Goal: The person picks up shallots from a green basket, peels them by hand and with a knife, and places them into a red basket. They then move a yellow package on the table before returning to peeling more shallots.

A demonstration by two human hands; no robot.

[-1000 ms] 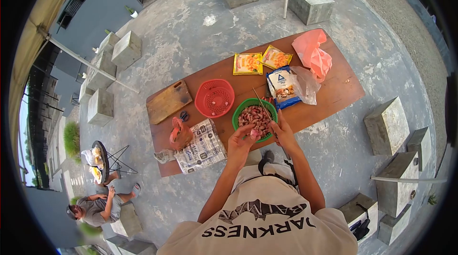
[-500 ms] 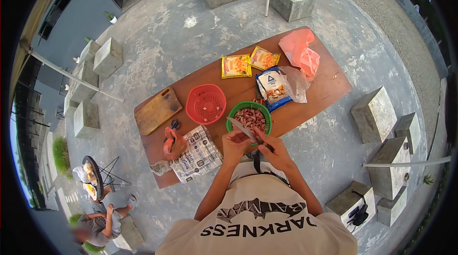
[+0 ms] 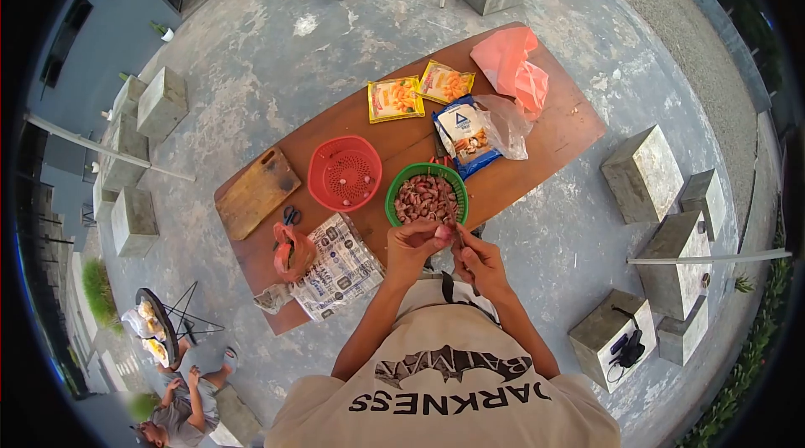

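Observation:
My left hand [image 3: 409, 252] is closed around a small pinkish shallot [image 3: 443, 232], just below the near rim of a green basket [image 3: 391, 190]. Close beside it, my right hand [image 3: 481, 265] grips a knife [image 3: 454, 215], its thin blade pointing up over the basket and seen nearly edge-on. Reddish-brown shallots [image 3: 422, 198] fill much of that basket. A red basket [image 3: 319, 164] to its left holds a few small pale pieces. Behind the green basket lies a blue and white packet [image 3: 466, 136].
The brown table [image 3: 402, 142] also carries two yellow packets [image 3: 396, 100], a pink bag [image 3: 511, 66], a cutting board [image 3: 258, 194], scissors [image 3: 291, 215], a red bag [image 3: 293, 252] and newspaper [image 3: 338, 269]. Concrete blocks stand around it. Another person [image 3: 180, 410] sits at lower left.
The knife has turned from lying slantwise across the basket to pointing upward. My right hand has shifted slightly right and down, and the shallot now shows at my left fingertips. The view has shifted.

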